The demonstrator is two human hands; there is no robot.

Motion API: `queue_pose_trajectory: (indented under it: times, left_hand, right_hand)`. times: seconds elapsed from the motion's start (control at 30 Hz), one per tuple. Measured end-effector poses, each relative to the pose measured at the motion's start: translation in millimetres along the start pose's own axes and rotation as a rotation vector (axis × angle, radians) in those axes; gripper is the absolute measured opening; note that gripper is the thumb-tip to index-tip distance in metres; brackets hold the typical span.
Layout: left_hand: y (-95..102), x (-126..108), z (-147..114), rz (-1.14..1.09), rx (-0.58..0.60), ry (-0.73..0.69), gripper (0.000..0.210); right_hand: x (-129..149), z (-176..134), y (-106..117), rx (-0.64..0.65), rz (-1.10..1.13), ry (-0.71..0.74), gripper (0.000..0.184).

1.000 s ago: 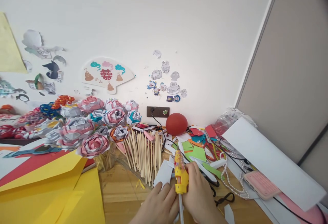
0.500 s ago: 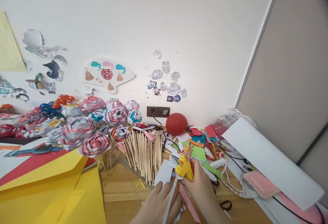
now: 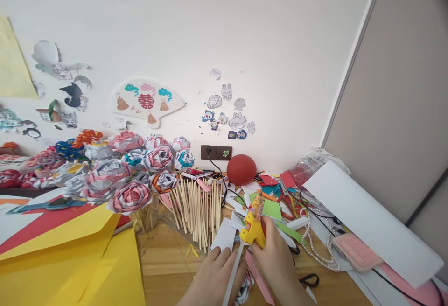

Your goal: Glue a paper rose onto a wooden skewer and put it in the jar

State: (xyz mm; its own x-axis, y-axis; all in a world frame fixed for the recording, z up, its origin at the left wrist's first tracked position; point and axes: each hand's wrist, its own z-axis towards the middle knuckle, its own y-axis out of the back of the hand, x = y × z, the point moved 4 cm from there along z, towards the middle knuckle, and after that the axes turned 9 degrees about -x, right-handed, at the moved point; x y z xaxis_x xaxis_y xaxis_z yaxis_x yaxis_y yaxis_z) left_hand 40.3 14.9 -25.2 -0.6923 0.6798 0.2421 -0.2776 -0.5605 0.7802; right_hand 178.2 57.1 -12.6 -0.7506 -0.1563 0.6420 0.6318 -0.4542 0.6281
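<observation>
My right hand (image 3: 278,257) is closed round the handle of a yellow hot glue gun (image 3: 252,229), its stained nozzle pointing up and away. From its rear a long whitish glue stick (image 3: 234,271) slants down across my left hand (image 3: 213,275). The fingers of my left hand are curled, with their tips at the lower edge of a white paper piece (image 3: 226,233); what they grip is hidden. Beneath that hand a crumpled striped paper piece (image 3: 245,289) partly shows. A pink paper strip (image 3: 258,278) lies between the two hands.
Thin wooden sticks (image 3: 198,212) and paper flowers (image 3: 131,196) stand to the left, beyond yellow paper (image 3: 70,268). A red balloon (image 3: 241,170) rests by the wall. On the right are paper scraps (image 3: 271,209), a bead string (image 3: 311,250) and a pink device (image 3: 357,251).
My left hand has shifted slightly, and more of the striped paper piece shows beneath it. The glue gun has barely moved.
</observation>
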Motion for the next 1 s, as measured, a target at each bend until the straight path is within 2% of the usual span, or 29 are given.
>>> queue_pose_trajectory:
  times: [0.1,0.2,0.4,0.63,0.8,0.9,1.0]
  left_hand:
    - [2.9,-0.6,0.3,-0.012,0.002,-0.006,0.035]
    - [7.8,-2.3,0.3,-0.011,-0.062,-0.023,0.035]
    - [8.7,-1.5,-2.4,-0.081,-0.148,0.022,0.041]
    - [7.6,-2.2,-2.7,-0.094,-0.144,0.023,0.043]
    - [9.7,-2.7,-2.3,-0.091,-0.121,0.000,0.042]
    - [11.5,-2.0,-1.6,-0.089,-0.099,-0.006,0.039]
    - [12.2,-1.3,-0.9,-0.113,-0.099,0.014,0.044]
  right_hand:
    - [-6.4,5.7,0.1,-0.025,-0.042,-0.045,0.036]
    - [-14.2,13.9,0.5,-0.062,-0.061,-0.066,0.034]
    - [-28.2,25.2,0.8,-0.124,0.035,-0.099,0.033]
    - [-40.1,29.0,0.7,-0.224,0.068,-0.123,0.032]
    - [-43.6,28.6,-3.0,-0.283,0.179,-0.127,0.036]
    - [-42.4,27.5,-5.0,-0.273,0.255,-0.133,0.034]
    - [-37.9,25.1,-5.4,-0.232,0.273,-0.135,0.033]
